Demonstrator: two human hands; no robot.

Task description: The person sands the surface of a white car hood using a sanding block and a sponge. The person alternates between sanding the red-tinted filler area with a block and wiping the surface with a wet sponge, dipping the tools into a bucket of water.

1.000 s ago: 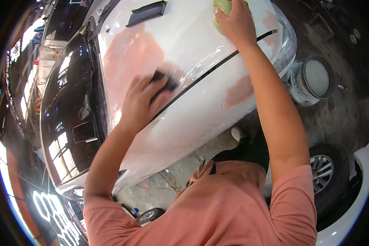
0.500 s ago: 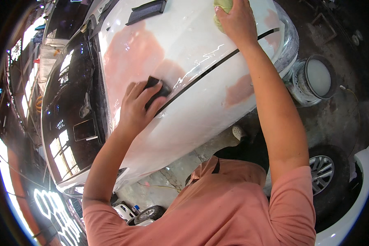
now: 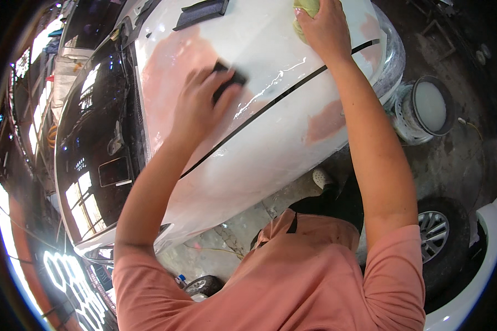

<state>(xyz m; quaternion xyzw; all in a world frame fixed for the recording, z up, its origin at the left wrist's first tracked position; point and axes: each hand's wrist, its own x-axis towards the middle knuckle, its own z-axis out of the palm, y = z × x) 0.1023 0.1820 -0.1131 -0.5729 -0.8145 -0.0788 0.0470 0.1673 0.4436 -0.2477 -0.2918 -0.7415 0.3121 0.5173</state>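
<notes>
My left hand, slightly blurred, is closed on a black sanding block laid against the wet white car hood. Under and around it spreads a pinkish patch where the paint looks sanded through or filled. Farther off to the right, my right hand grips a yellow-green cloth or sponge on the same hood. A second dark, flat block lies on the hood at the far side, touched by neither hand.
The dark windshield is on the left. Beyond the car's front, a bucket of cloudy liquid stands on the floor. A wheel of another vehicle is at the lower right. Below the hood edge shows a light shoe.
My left hand and the sanding block have moved up and to the right across the pinkish patch. My right hand, with the cloth or sponge, has barely shifted.
</notes>
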